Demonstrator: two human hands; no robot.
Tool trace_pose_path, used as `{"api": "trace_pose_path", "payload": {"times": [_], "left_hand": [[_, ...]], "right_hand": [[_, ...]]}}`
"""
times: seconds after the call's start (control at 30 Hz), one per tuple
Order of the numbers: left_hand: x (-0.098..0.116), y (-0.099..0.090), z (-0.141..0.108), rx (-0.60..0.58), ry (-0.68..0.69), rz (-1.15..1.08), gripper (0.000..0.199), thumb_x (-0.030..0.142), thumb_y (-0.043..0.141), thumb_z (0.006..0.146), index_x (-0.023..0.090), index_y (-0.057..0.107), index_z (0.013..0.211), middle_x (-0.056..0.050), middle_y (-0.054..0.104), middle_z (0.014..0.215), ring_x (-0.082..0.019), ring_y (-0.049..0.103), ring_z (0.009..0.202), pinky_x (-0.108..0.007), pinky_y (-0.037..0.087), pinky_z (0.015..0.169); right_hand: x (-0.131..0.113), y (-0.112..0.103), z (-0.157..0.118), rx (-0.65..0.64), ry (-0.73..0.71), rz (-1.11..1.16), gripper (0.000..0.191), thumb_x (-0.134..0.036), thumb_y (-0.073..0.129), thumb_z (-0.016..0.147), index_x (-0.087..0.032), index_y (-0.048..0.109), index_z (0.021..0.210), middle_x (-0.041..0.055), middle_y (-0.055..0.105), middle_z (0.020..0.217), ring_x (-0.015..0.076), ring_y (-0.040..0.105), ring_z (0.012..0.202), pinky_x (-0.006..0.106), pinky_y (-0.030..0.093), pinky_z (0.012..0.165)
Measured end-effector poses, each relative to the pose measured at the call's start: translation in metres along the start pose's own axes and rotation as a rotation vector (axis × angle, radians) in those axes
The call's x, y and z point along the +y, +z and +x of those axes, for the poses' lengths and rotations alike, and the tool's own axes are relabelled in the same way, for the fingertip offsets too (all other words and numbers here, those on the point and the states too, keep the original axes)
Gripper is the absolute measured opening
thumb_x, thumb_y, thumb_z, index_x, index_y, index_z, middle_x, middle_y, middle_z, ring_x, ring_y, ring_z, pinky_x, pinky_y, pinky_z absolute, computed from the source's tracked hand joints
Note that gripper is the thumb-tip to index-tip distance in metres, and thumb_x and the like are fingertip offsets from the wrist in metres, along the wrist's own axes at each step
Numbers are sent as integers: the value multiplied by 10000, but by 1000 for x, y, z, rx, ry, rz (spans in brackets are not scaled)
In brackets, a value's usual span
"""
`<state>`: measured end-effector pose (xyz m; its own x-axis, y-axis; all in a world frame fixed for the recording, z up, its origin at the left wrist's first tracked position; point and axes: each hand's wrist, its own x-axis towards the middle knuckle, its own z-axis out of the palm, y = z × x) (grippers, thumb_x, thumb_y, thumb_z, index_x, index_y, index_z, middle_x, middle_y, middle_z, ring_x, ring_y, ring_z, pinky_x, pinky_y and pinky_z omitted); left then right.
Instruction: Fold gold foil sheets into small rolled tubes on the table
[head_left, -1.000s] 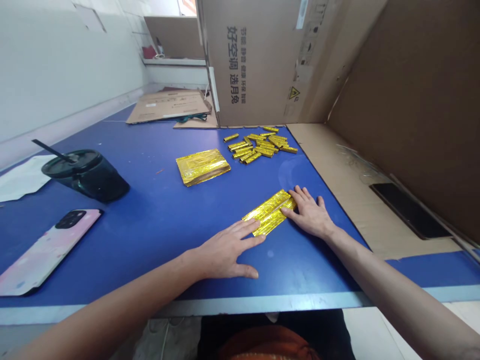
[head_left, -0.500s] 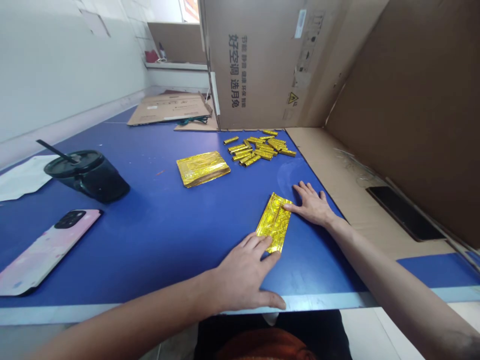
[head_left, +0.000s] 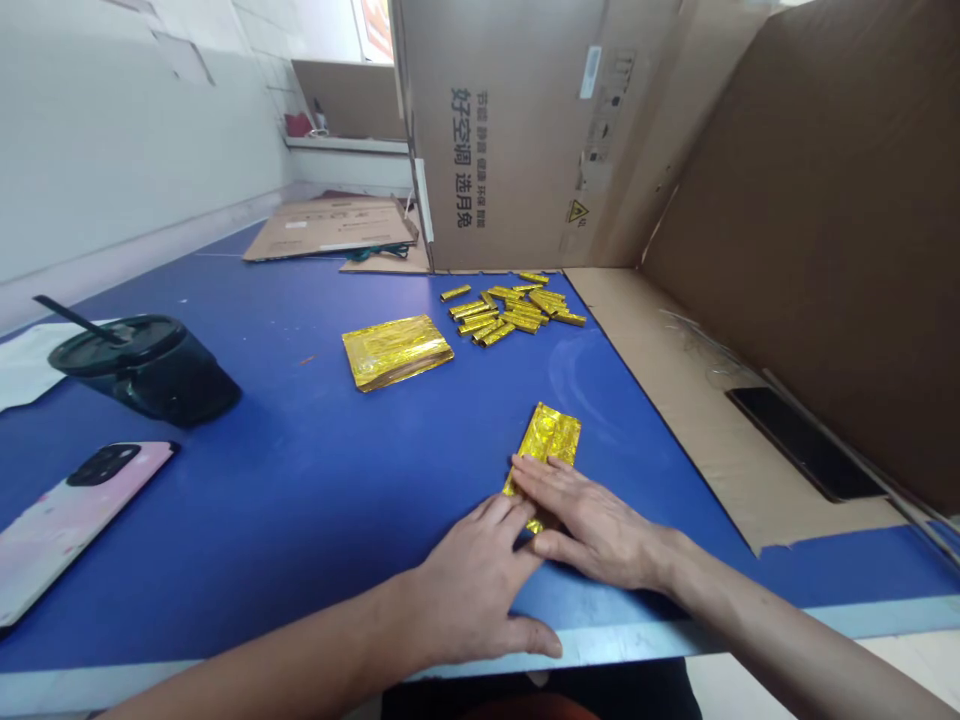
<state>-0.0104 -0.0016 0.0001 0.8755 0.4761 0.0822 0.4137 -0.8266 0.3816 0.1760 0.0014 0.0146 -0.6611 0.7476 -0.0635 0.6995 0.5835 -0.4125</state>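
Observation:
A flat gold foil packet (head_left: 551, 432) lies on the blue table near its front edge. My left hand (head_left: 480, 580) rests with fingertips on the packet's near left part, thumb stretched out toward the table edge. Across the packet's lower half lies my right hand (head_left: 600, 525), its fingers extended and pressed on the foil, covering part of it. Both hands are flat rather than gripping. Farther left sits a stack of flat gold foil sheets or packets (head_left: 397, 350). Beyond, several narrow gold rolled or folded strips (head_left: 517, 310) lie in a loose pile.
A dark cup with a straw (head_left: 150, 370) and a pink phone (head_left: 90, 520) are at the left. Large cardboard panels (head_left: 517, 130) stand at the back and right. A black phone-like slab (head_left: 806, 445) lies on cardboard at the right. Flattened cardboard (head_left: 330, 225) lies at the back left.
My right hand has moved left and nearer from the packet's far right corner onto its lower half. My left hand stays on the packet. The view has shifted slightly.

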Motion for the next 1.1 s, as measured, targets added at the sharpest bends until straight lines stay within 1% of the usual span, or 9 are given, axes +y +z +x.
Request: {"api": "trace_pose_path", "payload": {"times": [0.13, 0.23, 0.43, 0.57, 0.67, 0.77, 0.83, 0.97, 1.1], "left_hand": [[-1, 0, -1, -6, 4, -7, 766, 688, 446, 648, 176, 411, 1217, -154, 419, 1210, -312, 370, 1108, -452, 297, 930], [-2, 0, -2, -31, -4, -1, 783, 702, 409, 658, 163, 402, 1227, -169, 405, 1234, -323, 358, 1127, -456, 290, 934], [-2, 2, -3, -31, -3, 21, 796, 708, 376, 671, 159, 372, 1248, -178, 370, 1285, -328, 324, 1170, -452, 269, 950], [1, 2, -1, -54, -15, 53, 858, 726, 346, 666, 120, 327, 1273, -199, 367, 1284, -329, 335, 1166, -449, 281, 940], [2, -4, 4, -74, -14, 63, 900, 738, 338, 654, 89, 318, 1278, -211, 389, 1262, -337, 362, 1144, -453, 303, 924], [-1, -16, 11, -92, -17, 21, 839, 712, 376, 667, 107, 369, 1248, -168, 485, 1178, -310, 455, 1055, -427, 358, 886], [-7, -22, 17, -97, 6, -12, 757, 652, 395, 716, 123, 361, 1256, -138, 509, 1160, -277, 477, 1044, -391, 376, 883], [-22, -21, 22, -50, 115, 9, 691, 633, 430, 713, 158, 430, 1215, -147, 425, 1258, -297, 368, 1173, -409, 312, 956], [-25, -14, 17, -54, 146, 30, 704, 643, 417, 712, 167, 420, 1230, -180, 370, 1295, -315, 302, 1219, -430, 268, 984]], "right_hand": [[19, -1, 3, -48, -21, -43, 683, -549, 294, 825, -130, 196, 1355, 118, 131, 1420, 203, 100, 1297, 412, 107, 1051], [42, -7, 15, -34, 39, -137, 686, -552, 235, 835, -112, 170, 1359, 130, 114, 1420, 204, 77, 1299, 429, 86, 1047], [71, -11, 37, 27, 171, -267, 689, -590, 176, 820, -182, 108, 1370, 80, 119, 1429, 237, 70, 1300, 529, 74, 1012], [76, -10, 41, 44, 176, -290, 695, -605, 171, 811, -196, 108, 1370, 72, 122, 1431, 245, 77, 1300, 547, 90, 1001], [76, -10, 40, 41, 163, -300, 714, -619, 177, 801, -191, 115, 1370, 75, 122, 1430, 253, 80, 1299, 555, 91, 997], [75, -11, 40, 34, 148, -308, 730, -631, 185, 792, -189, 118, 1370, 79, 118, 1430, 261, 84, 1297, 558, 94, 995], [75, -11, 40, 30, 141, -314, 740, -635, 190, 789, -183, 118, 1370, 83, 113, 1429, 265, 86, 1297, 562, 99, 991], [76, -11, 40, 39, 133, -319, 739, -631, 210, 788, -181, 126, 1369, 86, 113, 1430, 272, 87, 1296, 559, 106, 991], [75, -14, 39, 24, 81, -313, 749, -630, 233, 784, -173, 128, 1369, 96, 123, 1428, 270, 88, 1296, 548, 91, 998]]}}
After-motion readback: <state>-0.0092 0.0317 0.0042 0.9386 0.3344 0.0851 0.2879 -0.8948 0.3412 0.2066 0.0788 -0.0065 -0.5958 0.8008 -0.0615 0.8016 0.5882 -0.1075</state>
